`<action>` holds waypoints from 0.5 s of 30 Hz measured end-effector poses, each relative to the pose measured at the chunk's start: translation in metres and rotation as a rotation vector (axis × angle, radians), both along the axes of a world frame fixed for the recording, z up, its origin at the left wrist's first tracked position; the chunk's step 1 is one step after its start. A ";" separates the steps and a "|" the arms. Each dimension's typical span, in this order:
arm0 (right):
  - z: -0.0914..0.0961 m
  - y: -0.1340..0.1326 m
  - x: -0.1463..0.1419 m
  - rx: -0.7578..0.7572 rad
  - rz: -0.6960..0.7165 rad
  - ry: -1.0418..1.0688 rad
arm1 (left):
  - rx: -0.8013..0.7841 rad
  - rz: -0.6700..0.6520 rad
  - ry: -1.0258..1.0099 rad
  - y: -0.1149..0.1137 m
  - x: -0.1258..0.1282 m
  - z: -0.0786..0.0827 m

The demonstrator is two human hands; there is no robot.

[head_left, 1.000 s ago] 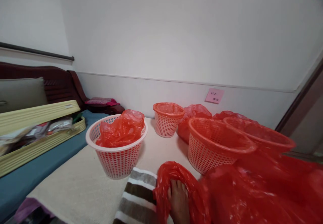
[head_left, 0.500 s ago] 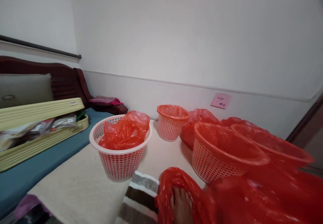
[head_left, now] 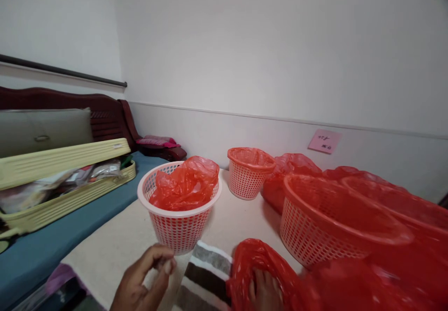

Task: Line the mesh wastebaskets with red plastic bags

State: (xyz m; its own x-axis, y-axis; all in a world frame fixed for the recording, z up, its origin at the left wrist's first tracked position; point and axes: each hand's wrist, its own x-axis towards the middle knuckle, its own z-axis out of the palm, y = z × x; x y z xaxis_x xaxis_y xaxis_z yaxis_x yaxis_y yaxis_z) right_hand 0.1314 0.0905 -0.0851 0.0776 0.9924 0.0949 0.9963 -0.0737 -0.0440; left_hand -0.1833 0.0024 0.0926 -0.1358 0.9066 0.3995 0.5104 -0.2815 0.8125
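My left hand [head_left: 140, 280] hovers low at the bottom edge, thumb and fingertips pinched together with nothing visible in them. It is just in front of a pink mesh basket [head_left: 178, 231] that holds a crumpled red bag [head_left: 185, 187]. My right hand [head_left: 264, 292] is half buried in a red plastic bag [head_left: 250, 257]. Only its knuckles show, curled into the folds. A brown and white striped cloth [head_left: 203, 273] lies between the two hands.
A small lined basket [head_left: 249, 180] stands near the wall. Two large lined baskets [head_left: 315, 236] and loose red bags fill the right side. An open yellow suitcase [head_left: 66, 194] lies on the blue sheet [head_left: 42, 250] at left. A pink note [head_left: 324, 141] is stuck on the wall.
My left hand has come up into view at the bottom left. The view has swung to the left, so everything sits further right. The right hand stays in the red bag.
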 end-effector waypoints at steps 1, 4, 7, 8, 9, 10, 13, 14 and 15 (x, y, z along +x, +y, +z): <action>0.000 0.000 0.000 0.007 0.013 -0.008 | 0.042 -0.003 0.038 0.005 -0.003 0.012; 0.001 0.001 0.001 -0.009 0.024 -0.010 | 0.172 -0.009 0.152 0.031 -0.009 0.057; 0.001 0.003 0.000 -0.028 -0.003 0.005 | 0.198 -0.059 0.248 0.074 -0.011 0.097; 0.000 0.004 0.000 -0.026 -0.005 0.007 | 0.181 -0.085 0.289 0.090 -0.011 0.107; -0.002 0.005 0.000 -0.018 -0.001 0.011 | 0.146 -0.079 0.337 0.107 -0.010 0.114; -0.004 0.005 0.000 -0.002 0.008 0.017 | 0.114 -0.098 0.369 0.122 -0.010 0.118; -0.012 0.007 0.003 0.053 0.014 0.034 | 0.017 -0.135 0.468 0.162 -0.007 0.119; -0.015 0.007 0.005 0.075 0.017 0.039 | -0.033 -0.152 0.510 0.173 -0.006 0.116; -0.018 0.008 0.006 0.099 0.021 0.044 | -0.092 -0.173 0.555 0.182 -0.005 0.113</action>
State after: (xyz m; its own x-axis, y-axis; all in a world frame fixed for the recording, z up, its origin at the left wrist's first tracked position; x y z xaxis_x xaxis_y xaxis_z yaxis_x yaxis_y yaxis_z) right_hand 0.1373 0.0980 -0.1034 0.0633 0.9799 0.1893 0.9946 -0.0462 -0.0933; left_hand -0.1886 0.1842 0.2056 0.2245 0.9313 0.2867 0.8193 -0.3397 0.4619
